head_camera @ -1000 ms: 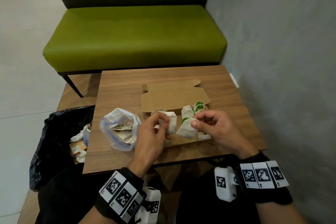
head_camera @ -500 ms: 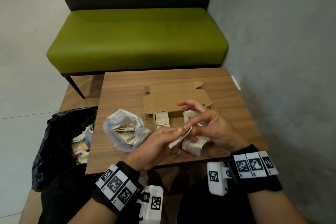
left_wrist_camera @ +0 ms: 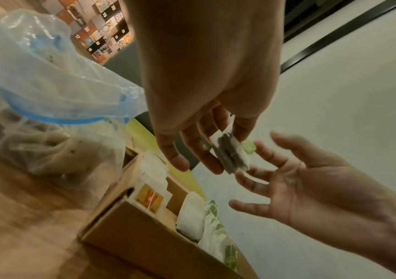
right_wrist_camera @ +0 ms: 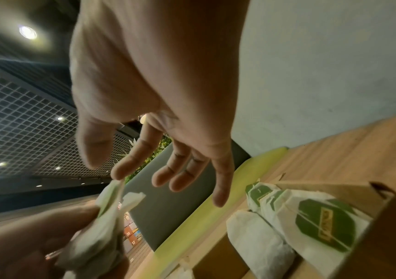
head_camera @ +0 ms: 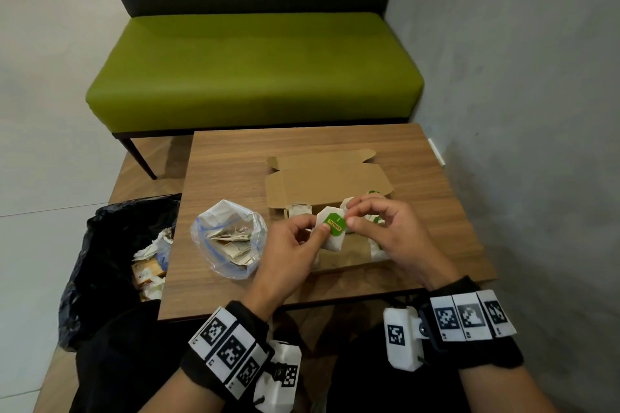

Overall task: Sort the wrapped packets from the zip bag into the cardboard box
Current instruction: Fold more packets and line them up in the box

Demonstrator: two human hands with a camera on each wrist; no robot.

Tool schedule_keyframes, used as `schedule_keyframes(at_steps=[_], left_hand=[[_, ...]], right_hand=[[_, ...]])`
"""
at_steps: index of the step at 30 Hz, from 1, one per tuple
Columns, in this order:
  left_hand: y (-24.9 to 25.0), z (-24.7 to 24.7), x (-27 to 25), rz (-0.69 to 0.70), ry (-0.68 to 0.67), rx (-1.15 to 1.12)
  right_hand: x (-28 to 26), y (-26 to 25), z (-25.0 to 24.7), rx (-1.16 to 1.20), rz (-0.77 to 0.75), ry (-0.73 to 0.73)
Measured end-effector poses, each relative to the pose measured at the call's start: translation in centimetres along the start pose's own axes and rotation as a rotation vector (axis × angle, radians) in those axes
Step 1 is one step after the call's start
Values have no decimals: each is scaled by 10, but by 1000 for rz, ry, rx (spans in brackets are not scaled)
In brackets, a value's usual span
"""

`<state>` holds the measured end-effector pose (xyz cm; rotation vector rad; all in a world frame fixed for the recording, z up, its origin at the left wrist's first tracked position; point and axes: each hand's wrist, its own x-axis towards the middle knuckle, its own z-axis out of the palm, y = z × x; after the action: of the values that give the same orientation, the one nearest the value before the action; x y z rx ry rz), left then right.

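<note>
Cardboard, brown and plain, forms the open box point(head_camera: 335, 178) on the wooden bench point(head_camera: 235, 161), and it is partly filled: green-labelled white packets point(right_wrist_camera: 316, 222) stand on edge in a row at its right end, and a few others, one with an orange mark point(left_wrist_camera: 149, 200), sit at its left. Above the box the left hand point(head_camera: 288, 248) pinches one green-labelled packet point(head_camera: 332, 228) between thumb and fingers. The right hand point(head_camera: 385, 228) has its fingers spread and loose; its fingertips are at the packet's edge, with no firm grip visible. The zip bag point(head_camera: 229, 238) lies just left of the box, mouth open, with a pile of packets inside. The sorting looks well under way but far from done.
</note>
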<state>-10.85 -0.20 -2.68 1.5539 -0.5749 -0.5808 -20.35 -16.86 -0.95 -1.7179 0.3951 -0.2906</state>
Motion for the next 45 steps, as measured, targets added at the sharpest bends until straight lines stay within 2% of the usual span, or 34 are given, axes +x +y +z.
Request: schedule_keyframes(at_steps=[3,13,17,21,23,25,28,30,35,40,45], left_hand=[[3,3,-2,13,10,24],[1,6,-3,23,-21,159],[-6,0,-1,7,48,246],[-11,-8,-3,-10,125,312],[-11,-9,-4,-4,142,299],[-11,-9,-4,2,145,278],[-10,-9,-4,-2,133,253],[-8,-9,-3,1,131,245],[-4,-10,-4,-2,130,226],[-4,-7,-4,-14,132,237],[-5,-5,-2,-60,125,234]], right_hand=[[4,-1,3,-29,25,49],[7,-4,6,-256,-25,-15],[12,-11,-9,-223,41,105],[29,1,-27,-479,123,222],[38,8,-29,-622,157,178],[44,11,-30,-721,193,59],[49,13,-26,-704,240,-124],[51,19,-22,-761,226,-156],[58,41,-14,-1018,148,-25],[59,52,-11,-1084,121,77],[56,54,-10,-1070,90,113]])
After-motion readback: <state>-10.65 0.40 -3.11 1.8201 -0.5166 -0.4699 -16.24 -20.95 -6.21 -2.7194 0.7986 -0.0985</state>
